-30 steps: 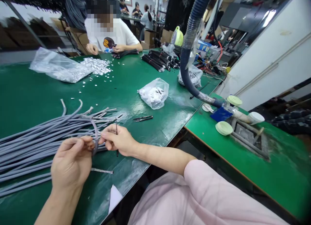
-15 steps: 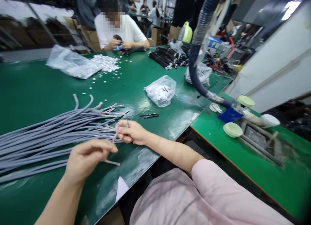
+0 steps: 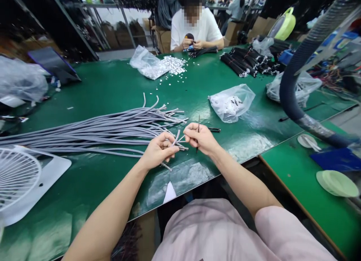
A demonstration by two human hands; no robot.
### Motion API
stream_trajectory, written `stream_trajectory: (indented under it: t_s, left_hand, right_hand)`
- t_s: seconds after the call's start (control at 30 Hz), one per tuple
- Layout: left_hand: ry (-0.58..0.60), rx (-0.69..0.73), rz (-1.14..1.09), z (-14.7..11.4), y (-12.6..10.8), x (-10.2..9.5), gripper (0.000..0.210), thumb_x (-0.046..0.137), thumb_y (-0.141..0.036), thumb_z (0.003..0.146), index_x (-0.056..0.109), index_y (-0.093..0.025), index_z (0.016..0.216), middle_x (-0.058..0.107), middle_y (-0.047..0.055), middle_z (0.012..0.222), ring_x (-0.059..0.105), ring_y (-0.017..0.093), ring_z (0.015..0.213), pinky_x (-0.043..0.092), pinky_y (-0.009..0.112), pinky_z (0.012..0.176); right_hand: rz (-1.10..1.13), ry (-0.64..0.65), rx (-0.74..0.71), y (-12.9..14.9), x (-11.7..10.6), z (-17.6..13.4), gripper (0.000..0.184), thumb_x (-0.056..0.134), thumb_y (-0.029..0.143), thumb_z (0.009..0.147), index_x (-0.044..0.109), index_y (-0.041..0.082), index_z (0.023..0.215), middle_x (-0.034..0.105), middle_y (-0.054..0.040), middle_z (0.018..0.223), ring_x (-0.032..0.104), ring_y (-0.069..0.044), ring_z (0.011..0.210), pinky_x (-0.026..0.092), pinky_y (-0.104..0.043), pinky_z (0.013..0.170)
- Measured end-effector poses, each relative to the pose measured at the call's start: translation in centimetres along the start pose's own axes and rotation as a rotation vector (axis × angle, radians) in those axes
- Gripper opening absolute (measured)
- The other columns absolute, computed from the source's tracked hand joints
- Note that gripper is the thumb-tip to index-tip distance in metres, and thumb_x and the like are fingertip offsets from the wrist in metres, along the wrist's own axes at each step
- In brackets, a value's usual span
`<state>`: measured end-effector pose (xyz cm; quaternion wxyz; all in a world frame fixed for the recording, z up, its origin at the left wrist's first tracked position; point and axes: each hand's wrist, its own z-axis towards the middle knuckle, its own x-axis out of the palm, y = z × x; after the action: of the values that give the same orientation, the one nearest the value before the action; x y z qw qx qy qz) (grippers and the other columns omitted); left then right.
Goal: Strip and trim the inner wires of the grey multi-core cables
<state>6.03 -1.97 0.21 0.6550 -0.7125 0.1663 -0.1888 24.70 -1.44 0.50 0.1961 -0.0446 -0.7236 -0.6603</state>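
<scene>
The left hand [image 3: 158,150] is pinching the end of one grey cable [image 3: 177,136] between thumb and curled fingers, just at the near end of the cable bundle [image 3: 93,131]. The right hand [image 3: 200,138] is closing around a thin dark tool [image 3: 198,131], holding it nearly upright, with its fingertips meeting the same cable end. Both hands are hovering just right of the bundle, above the green tabletop [image 3: 107,88].

The bundle is lying flat, fanning into bare, frayed tips beside the hands. A dark pair of snips [image 3: 214,130] is lying just beyond the right hand. Farther right of the bundle, a crumpled clear plastic bag [image 3: 231,102] is holding small white parts. A white fan grille [image 3: 17,178] is sitting left of the bundle, near the tabletop edge. Beyond the bundle, a person in a white shirt [image 3: 194,28] is working beside a heap of small silver pieces [image 3: 172,64]. A ribbed blue hose [image 3: 299,84] is curving down well to the right.
</scene>
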Motion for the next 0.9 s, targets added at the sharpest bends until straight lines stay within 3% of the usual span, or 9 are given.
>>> stream_trajectory:
  t_s: [0.1, 0.2, 0.3, 0.37, 0.43, 0.53, 0.6, 0.7, 0.9]
  left_hand:
    - [-0.027, 0.052, -0.050, 0.2, 0.1, -0.5, 0.040, 0.075, -0.041, 0.070, 0.053, -0.019, 0.094, 0.062, -0.004, 0.052, 0.048, 0.007, 0.033, 0.035, 0.014, 0.033]
    - [-0.044, 0.079, -0.076, 0.5, 0.5, -0.7, 0.034, 0.073, -0.043, 0.072, 0.061, -0.017, 0.090, 0.061, -0.002, 0.053, 0.049, 0.007, 0.035, 0.036, 0.016, 0.035]
    - [-0.053, 0.104, -0.106, 0.7, 0.9, -0.5, 0.028, 0.073, -0.041, 0.073, 0.067, -0.015, 0.080, 0.061, 0.001, 0.062, 0.054, 0.008, 0.043, 0.042, 0.019, 0.041]
    - [-0.087, 0.146, -0.110, 0.9, 1.0, -0.4, 0.023, 0.074, -0.037, 0.072, 0.069, -0.015, 0.077, 0.062, 0.003, 0.076, 0.056, 0.008, 0.048, 0.044, 0.021, 0.044]
    - [-0.130, 0.172, -0.106, 0.9, 1.0, -0.3, 0.021, 0.076, -0.033, 0.070, 0.069, -0.016, 0.081, 0.062, 0.004, 0.088, 0.057, 0.007, 0.049, 0.045, 0.021, 0.046]
    - [-0.164, 0.149, -0.129, 0.8, 1.0, -0.2, 0.030, 0.077, -0.031, 0.069, 0.067, -0.018, 0.094, 0.064, 0.003, 0.087, 0.056, 0.006, 0.050, 0.047, 0.020, 0.048]
    - [-0.170, 0.142, -0.154, 0.7, 0.9, -0.1, 0.033, 0.077, -0.029, 0.069, 0.065, -0.017, 0.096, 0.065, 0.002, 0.084, 0.058, 0.007, 0.052, 0.048, 0.020, 0.050]
    - [-0.149, 0.137, -0.185, 0.6, 0.7, 0.2, 0.033, 0.079, -0.026, 0.066, 0.064, -0.016, 0.094, 0.066, 0.003, 0.085, 0.063, 0.010, 0.057, 0.050, 0.020, 0.052]
    - [-0.074, 0.033, -0.190, 0.2, 0.4, 0.8, 0.032, 0.077, -0.033, 0.068, 0.063, -0.014, 0.088, 0.067, 0.002, 0.070, 0.058, 0.008, 0.051, 0.045, 0.018, 0.046]
  right_hand:
    - [-0.154, -0.130, -0.067, 1.4, -2.1, 0.7, 0.030, 0.072, 0.040, 0.069, 0.052, 0.017, 0.071, 0.059, 0.0050, 0.053, 0.035, -0.002, 0.033, 0.021, -0.017, 0.035]
    - [-0.524, -0.220, -0.109, 1.4, -4.0, 1.7, 0.020, 0.062, 0.034, 0.077, 0.053, 0.017, 0.072, 0.057, 0.0041, 0.055, 0.040, -0.005, 0.039, 0.029, -0.018, 0.040]
    - [-0.867, -0.149, -0.118, -0.1, -4.4, 2.6, 0.014, 0.053, 0.026, 0.082, 0.060, 0.015, 0.078, 0.062, 0.0001, 0.066, 0.052, -0.009, 0.054, 0.042, -0.022, 0.054]
    - [-0.932, -0.095, -0.114, -1.1, -4.2, 2.7, 0.013, 0.053, 0.021, 0.081, 0.064, 0.014, 0.084, 0.067, -0.0034, 0.076, 0.059, -0.014, 0.069, 0.047, -0.027, 0.067]
    - [-0.985, -0.061, -0.146, -1.3, -4.1, 2.4, 0.017, 0.053, 0.017, 0.081, 0.066, 0.015, 0.091, 0.069, -0.0072, 0.090, 0.062, -0.018, 0.085, 0.047, -0.034, 0.082]
    - [-1.261, -0.072, -0.291, -0.4, -5.6, 1.6, 0.024, 0.051, 0.017, 0.084, 0.068, 0.015, 0.101, 0.068, -0.0119, 0.108, 0.058, -0.024, 0.104, 0.041, -0.041, 0.096]
    - [-1.505, -0.118, -0.312, 0.6, -7.5, 1.1, 0.028, 0.052, 0.018, 0.085, 0.067, 0.012, 0.108, 0.065, -0.0159, 0.113, 0.055, -0.028, 0.108, 0.041, -0.043, 0.098]
    - [-1.751, -0.127, -0.166, 1.4, -10.3, 0.4, 0.031, 0.054, 0.022, 0.085, 0.067, 0.008, 0.110, 0.065, -0.0187, 0.110, 0.056, -0.031, 0.103, 0.044, -0.044, 0.093]
    - [-1.819, -0.131, -0.065, 0.8, -11.8, -0.3, 0.021, 0.055, 0.022, 0.083, 0.065, 0.014, 0.100, 0.064, -0.0137, 0.102, 0.057, -0.028, 0.092, 0.046, -0.040, 0.081]
